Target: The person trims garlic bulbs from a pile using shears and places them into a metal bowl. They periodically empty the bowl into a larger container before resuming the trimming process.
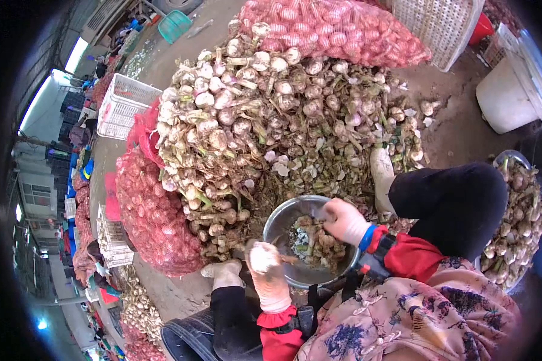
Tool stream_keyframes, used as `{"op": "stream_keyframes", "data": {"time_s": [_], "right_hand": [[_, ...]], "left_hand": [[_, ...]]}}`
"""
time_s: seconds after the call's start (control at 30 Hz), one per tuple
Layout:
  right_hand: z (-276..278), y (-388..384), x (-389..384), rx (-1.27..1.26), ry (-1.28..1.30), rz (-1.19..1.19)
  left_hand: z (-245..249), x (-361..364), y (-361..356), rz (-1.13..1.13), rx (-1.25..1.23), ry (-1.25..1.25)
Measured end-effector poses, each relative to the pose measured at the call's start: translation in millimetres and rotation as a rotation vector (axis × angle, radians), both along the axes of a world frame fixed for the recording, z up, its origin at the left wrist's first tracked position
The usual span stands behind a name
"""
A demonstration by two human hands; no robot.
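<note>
My left hand is closed around a pale garlic bulb, at the left rim of a metal basin. Over the basin's upper right side, my right hand is closed too. Something greyish and blurred shows at its fingertips, but its kind cannot be made out. Garlic trimmings and bits of stalk lie in the basin, which sits between my legs. Just beyond it rises a large heap of untrimmed garlic, with loose skins and stalks along its near side.
Red mesh sacks of garlic lie at the left and behind the heap. A white plastic crate stands at the left, a white bucket at the right. Beside my right knee is a tub of garlic. People sit farther left.
</note>
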State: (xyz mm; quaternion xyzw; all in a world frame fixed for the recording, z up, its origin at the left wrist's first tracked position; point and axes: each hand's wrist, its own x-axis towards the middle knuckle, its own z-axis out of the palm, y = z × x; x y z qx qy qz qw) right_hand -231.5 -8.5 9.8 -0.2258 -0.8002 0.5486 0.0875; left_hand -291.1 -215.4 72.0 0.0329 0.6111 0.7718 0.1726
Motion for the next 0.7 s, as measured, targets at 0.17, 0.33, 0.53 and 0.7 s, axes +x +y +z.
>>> {"op": "stream_keyframes", "data": {"time_s": [0.17,0.33,0.53,0.7], "right_hand": [[23,-27,4,0.08,0.219,0.295],[30,-29,-5,0.101,0.223,0.25],[-46,-27,4,0.014,-0.218,0.338],[-59,-31,-3,-0.058,-0.306,0.377]], "left_hand": [[40,2,44,0.237,0.401,-0.375],[18,6,50,0.236,0.475,-0.387],[16,8,61,0.234,0.588,-0.375],[21,-9,44,0.385,0.403,-0.355]]}}
